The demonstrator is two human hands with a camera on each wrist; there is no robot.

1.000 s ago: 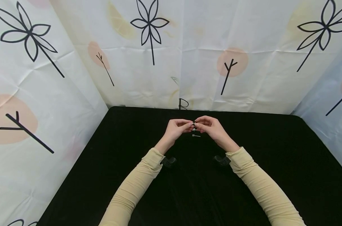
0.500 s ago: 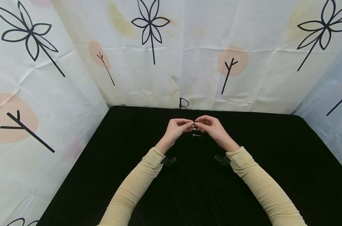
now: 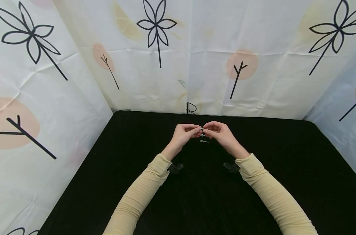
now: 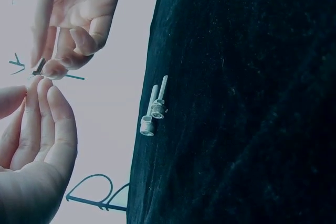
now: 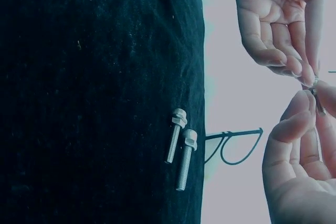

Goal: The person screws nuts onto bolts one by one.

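Note:
Over the far part of the black table, my left hand and right hand meet fingertip to fingertip. Between them is a small metal bolt, its threaded shank showing in the left wrist view. The left thumb and fingertips pinch its head end. The right thumb and fingertips pinch it from the other side, where a nut seems to sit; fingers hide most of it. Two silvery socket-head bolts lie side by side on the cloth below: a nearer bolt and a farther bolt. Each carries a nut close under its head.
Black cloth covers the table, whose back edge lies just beyond the hands. A white printed curtain encloses the back and sides. A dark wrist device is strapped to the left wrist, with a matching device on the right.
Both hands stay in nearly the same place with the bolt between them. Only slight fingertip movement shows, and the two bolts on the cloth lie as before.

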